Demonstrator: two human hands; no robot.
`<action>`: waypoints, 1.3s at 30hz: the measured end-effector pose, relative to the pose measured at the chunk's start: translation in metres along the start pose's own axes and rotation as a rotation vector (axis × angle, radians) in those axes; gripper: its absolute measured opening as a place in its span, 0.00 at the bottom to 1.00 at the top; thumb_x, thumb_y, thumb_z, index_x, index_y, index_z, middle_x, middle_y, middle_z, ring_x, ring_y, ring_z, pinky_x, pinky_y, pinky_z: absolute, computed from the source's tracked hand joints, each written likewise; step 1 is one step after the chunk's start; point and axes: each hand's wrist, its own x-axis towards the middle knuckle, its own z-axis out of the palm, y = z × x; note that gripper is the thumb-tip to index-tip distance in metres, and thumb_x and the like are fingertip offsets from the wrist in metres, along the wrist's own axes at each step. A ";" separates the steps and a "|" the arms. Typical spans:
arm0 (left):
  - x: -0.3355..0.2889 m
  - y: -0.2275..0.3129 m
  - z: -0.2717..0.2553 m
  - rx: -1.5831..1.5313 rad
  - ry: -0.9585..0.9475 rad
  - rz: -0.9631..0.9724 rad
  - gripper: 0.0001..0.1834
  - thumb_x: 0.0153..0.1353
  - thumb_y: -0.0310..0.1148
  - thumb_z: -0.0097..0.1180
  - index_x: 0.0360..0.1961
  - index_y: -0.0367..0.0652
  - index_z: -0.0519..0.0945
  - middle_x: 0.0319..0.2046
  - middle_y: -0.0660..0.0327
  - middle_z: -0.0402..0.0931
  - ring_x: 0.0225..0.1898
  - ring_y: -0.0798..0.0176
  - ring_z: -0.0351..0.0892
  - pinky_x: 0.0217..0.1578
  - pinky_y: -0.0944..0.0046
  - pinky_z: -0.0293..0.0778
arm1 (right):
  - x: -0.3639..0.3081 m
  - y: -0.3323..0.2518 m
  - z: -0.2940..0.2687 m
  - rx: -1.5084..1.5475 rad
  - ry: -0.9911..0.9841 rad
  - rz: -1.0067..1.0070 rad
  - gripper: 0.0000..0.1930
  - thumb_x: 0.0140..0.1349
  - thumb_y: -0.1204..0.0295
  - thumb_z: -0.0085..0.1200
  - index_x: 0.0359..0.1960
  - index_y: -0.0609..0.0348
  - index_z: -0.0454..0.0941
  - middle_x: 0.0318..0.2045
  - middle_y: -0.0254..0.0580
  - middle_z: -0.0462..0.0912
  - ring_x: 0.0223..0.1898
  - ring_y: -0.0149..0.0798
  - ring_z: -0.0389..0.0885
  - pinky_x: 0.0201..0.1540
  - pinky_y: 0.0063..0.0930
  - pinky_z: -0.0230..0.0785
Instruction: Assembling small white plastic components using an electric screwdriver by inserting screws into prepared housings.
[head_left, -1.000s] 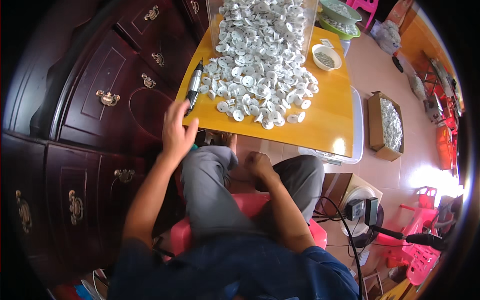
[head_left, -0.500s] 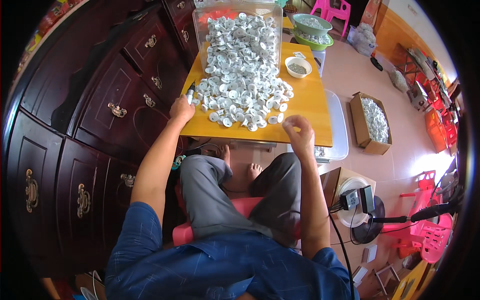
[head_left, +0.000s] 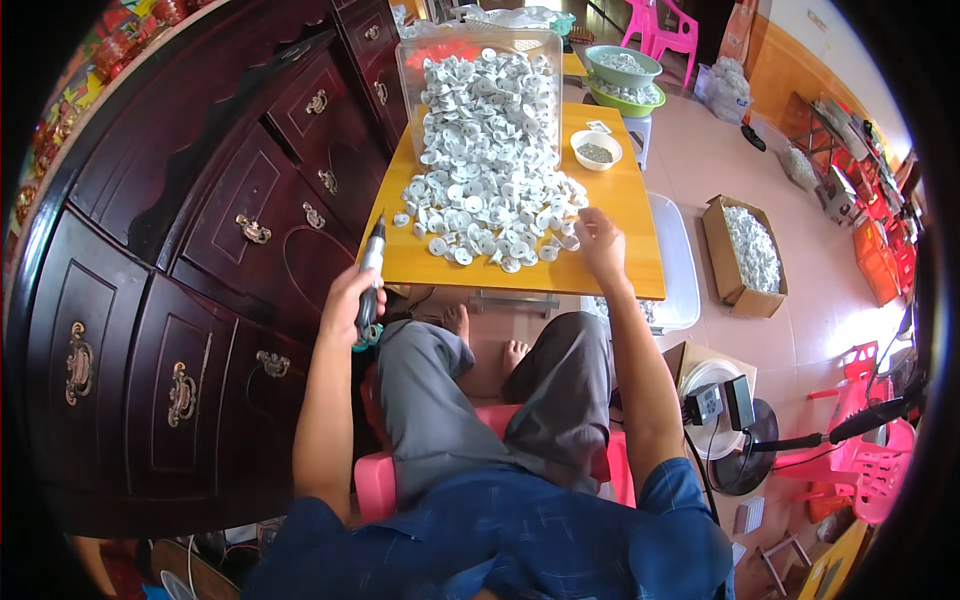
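My left hand (head_left: 352, 298) is wrapped round a slim silver-and-black electric screwdriver (head_left: 374, 250), held upright off the table's left front corner with its thin bit pointing away from me. At the right front edge of a pile of small round white plastic parts (head_left: 490, 205), my right hand (head_left: 602, 247) has its fingers curled together. White parts lie right by its fingertips; whether one is pinched there I cannot make out. The pile spills from a clear plastic bin (head_left: 408, 80) tipped on its side on the yellow table (head_left: 625, 225).
A white bowl (head_left: 597, 138) of tiny metal pieces stands at the table's right. Dark drawers (head_left: 230, 215) line the left side. On the floor at right sits a cardboard box (head_left: 738, 290) of white parts. Green basins (head_left: 625, 82) stand behind, and a clear tub (head_left: 680, 270) beside the table.
My left hand has drawn back toward me, bringing the screwdriver off the table's left edge. My right hand has moved slightly, to the pile's right edge. The view has shifted a little.
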 end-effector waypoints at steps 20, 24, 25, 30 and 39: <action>-0.086 -0.071 0.025 -0.170 -0.493 -0.193 0.33 0.56 0.41 0.64 0.57 0.34 0.67 0.34 0.58 0.73 0.27 0.68 0.75 0.28 0.69 0.73 | 0.128 0.017 0.010 -0.799 -0.271 -0.008 0.16 0.62 0.73 0.48 0.52 0.55 0.76 0.52 0.48 0.78 0.57 0.51 0.74 0.56 0.45 0.69; -0.085 -0.072 0.025 -0.171 -0.482 -0.187 0.31 0.57 0.41 0.63 0.56 0.34 0.67 0.34 0.59 0.73 0.27 0.69 0.75 0.28 0.70 0.72 | 0.120 0.042 -0.002 -0.856 -0.341 -0.021 0.13 0.63 0.70 0.49 0.48 0.54 0.79 0.50 0.47 0.78 0.55 0.51 0.74 0.56 0.44 0.67; -0.084 -0.072 0.029 -0.164 -0.493 -0.185 0.31 0.57 0.41 0.63 0.56 0.34 0.67 0.34 0.59 0.73 0.27 0.69 0.75 0.28 0.70 0.72 | 0.117 0.058 -0.005 -0.830 -0.275 -0.033 0.12 0.63 0.69 0.49 0.46 0.53 0.80 0.50 0.47 0.78 0.54 0.51 0.74 0.57 0.44 0.66; -0.088 -0.073 0.025 -0.161 -0.519 -0.177 0.34 0.56 0.43 0.66 0.57 0.34 0.67 0.33 0.60 0.74 0.27 0.70 0.75 0.27 0.71 0.72 | 0.115 0.049 -0.004 -0.817 -0.239 -0.234 0.12 0.65 0.65 0.48 0.40 0.56 0.82 0.47 0.48 0.79 0.52 0.49 0.74 0.57 0.42 0.63; -0.092 -0.066 0.035 -0.121 -0.526 -0.183 0.30 0.57 0.39 0.65 0.55 0.34 0.69 0.33 0.61 0.73 0.27 0.73 0.75 0.27 0.72 0.71 | 0.099 0.061 -0.030 -0.964 -0.288 -0.375 0.13 0.58 0.79 0.48 0.38 0.51 0.86 0.40 0.43 0.80 0.48 0.46 0.76 0.56 0.39 0.65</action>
